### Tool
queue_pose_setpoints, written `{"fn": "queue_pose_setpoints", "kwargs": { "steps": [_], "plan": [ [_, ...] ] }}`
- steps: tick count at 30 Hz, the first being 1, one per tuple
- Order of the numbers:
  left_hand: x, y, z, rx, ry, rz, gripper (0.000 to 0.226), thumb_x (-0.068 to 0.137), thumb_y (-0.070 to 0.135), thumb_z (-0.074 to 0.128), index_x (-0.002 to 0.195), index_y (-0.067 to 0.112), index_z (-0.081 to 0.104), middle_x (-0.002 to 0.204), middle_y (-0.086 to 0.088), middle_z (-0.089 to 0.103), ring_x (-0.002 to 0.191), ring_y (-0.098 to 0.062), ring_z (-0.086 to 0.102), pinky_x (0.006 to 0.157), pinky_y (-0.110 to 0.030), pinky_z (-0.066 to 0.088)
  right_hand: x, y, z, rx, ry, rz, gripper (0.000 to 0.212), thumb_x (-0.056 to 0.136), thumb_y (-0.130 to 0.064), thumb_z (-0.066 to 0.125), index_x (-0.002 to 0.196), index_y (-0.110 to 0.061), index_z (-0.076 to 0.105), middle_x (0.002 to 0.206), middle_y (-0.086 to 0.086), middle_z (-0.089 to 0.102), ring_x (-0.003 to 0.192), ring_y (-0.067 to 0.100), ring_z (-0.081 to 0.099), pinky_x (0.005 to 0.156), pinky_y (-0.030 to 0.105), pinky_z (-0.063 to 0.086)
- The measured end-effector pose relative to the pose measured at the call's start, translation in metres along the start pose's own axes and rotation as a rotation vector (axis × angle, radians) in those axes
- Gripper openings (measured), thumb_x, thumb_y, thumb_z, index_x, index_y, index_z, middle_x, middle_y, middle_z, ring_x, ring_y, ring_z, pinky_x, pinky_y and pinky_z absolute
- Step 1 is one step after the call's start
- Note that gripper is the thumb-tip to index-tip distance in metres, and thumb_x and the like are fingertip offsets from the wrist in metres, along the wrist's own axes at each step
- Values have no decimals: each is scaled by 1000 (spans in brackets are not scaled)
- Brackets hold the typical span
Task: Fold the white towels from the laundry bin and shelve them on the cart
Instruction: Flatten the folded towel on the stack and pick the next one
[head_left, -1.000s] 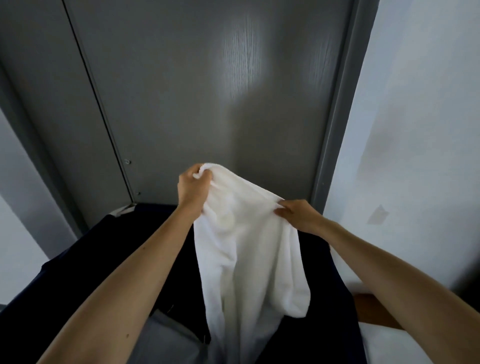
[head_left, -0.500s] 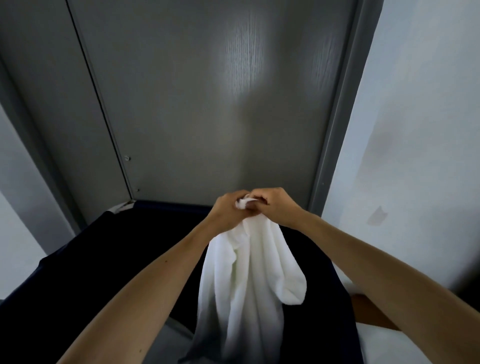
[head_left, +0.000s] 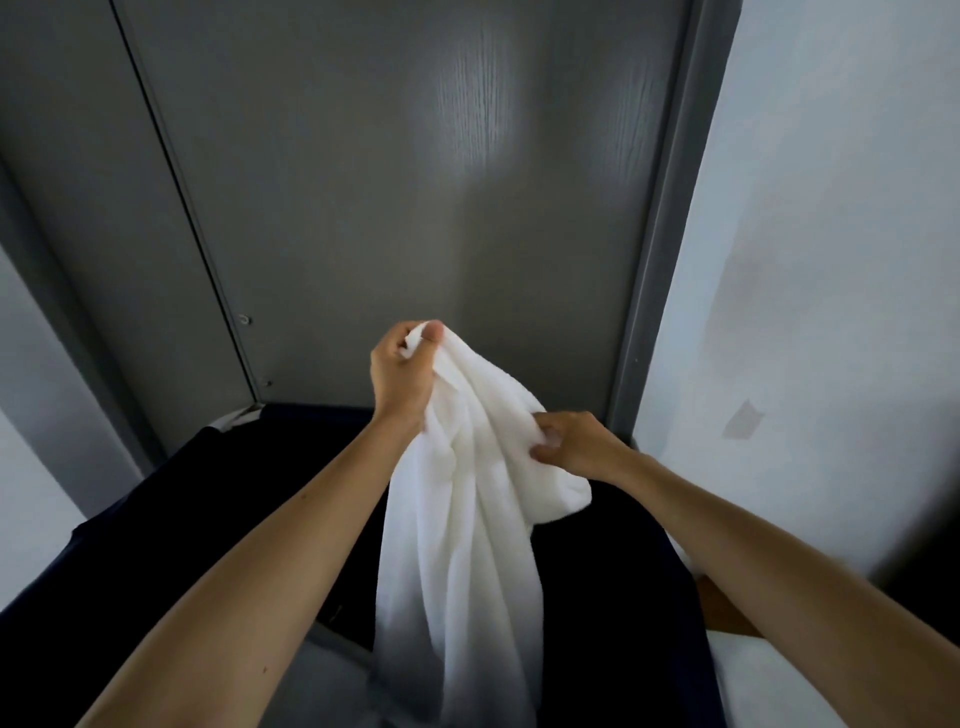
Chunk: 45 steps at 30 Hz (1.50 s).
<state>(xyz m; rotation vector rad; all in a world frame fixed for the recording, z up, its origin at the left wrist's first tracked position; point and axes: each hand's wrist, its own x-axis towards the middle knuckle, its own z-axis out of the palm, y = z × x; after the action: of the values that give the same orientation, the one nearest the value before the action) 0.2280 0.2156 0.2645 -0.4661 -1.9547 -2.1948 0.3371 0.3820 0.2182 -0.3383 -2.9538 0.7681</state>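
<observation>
A person's left hand (head_left: 401, 375) grips a bunched corner of a white towel (head_left: 467, 519), fingers and thumb curled round it, while the right hand (head_left: 574, 441) pinches a fold of its edge lower down. The towel hangs in loose folds above a dark navy laundry bin (head_left: 208, 519), its lower end in shadow. The bin stands against a grey wood-grain door (head_left: 415, 208) in a grey frame (head_left: 660, 260). A pale wall (head_left: 831, 260) runs alongside at right, with more white cloth (head_left: 769, 680) below it.
</observation>
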Motion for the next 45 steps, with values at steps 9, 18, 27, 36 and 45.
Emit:
{"fn": "queue_pose_setpoints", "kwargs": {
  "steps": [9, 18, 27, 36, 45],
  "plan": [
    [-7, -36, -29, 188, -25, -90, 15, 87, 32, 64, 74, 25, 63, 65, 8, 56, 62, -8, 51, 62, -25, 41, 3, 1, -25, -55, 110, 24, 30, 93, -20, 50, 118, -5, 58, 116, 10, 59, 105, 26, 55, 91, 28, 42],
    [-23, -16, 8, 95, -224, 23, 16, 89, 20, 63, 73, 25, 63, 76, 10, 64, 75, -4, 58, 72, -19, 47, 16, -19, 4, 184, 135, 29, 22, 83, -36, 67, 96, -19, 63, 89, -6, 56, 83, 12, 49, 72, 23, 35],
    [-6, -16, -8, -7, 0, -44, 15, 90, 23, 62, 75, 23, 62, 68, 9, 55, 63, -1, 51, 61, -12, 44, 18, -9, 8, -66, 69, 8, 37, 82, -21, 63, 117, -11, 61, 114, 10, 57, 107, 26, 53, 85, 26, 40],
    [8, -61, -48, 159, 162, -143, 18, 88, 27, 63, 77, 13, 62, 66, 1, 56, 70, -16, 54, 67, -28, 43, 4, 12, -4, -81, -204, 0, 27, 85, -30, 64, 102, -10, 58, 102, -2, 48, 93, 15, 48, 71, 21, 37],
    [0, -88, -63, 455, 77, -202, 22, 91, 31, 59, 92, 10, 66, 78, -3, 61, 77, -20, 56, 67, -26, 39, -11, 12, 18, -211, -112, -470, 19, 67, -18, 64, 65, 0, 62, 101, 5, 60, 91, 16, 49, 82, 20, 33]
  ]
}}
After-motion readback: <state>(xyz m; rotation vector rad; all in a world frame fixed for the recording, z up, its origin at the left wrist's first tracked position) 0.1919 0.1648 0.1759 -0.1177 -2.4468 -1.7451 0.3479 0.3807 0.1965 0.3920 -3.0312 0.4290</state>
